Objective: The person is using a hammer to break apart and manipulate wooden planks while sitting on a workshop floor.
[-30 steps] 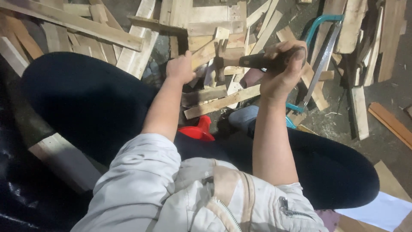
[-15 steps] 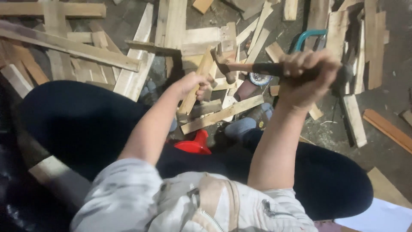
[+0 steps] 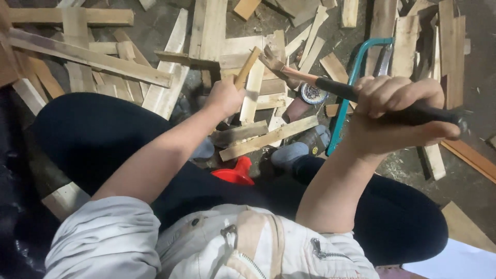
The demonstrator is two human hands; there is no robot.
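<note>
Near the seated person's dark trousers, a red plastic piece (image 3: 235,173) lies on the floor beside a short plank (image 3: 268,138). The right hand (image 3: 398,116), fingers clenched around the black grip, holds a hammer (image 3: 330,88) raised at the right, its head pointing left. The left hand (image 3: 225,97) grasps a thin wooden stick (image 3: 247,67) upright at centre. Farther off, a teal-framed saw (image 3: 356,77) rests among scattered wood offcuts (image 3: 206,31)

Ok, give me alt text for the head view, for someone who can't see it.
A seated person's right hand grips a hammer raised over scrap wood, while the left hand holds a wooden strip upright. A teal-framed saw lies on the floor among loose slats.
</note>
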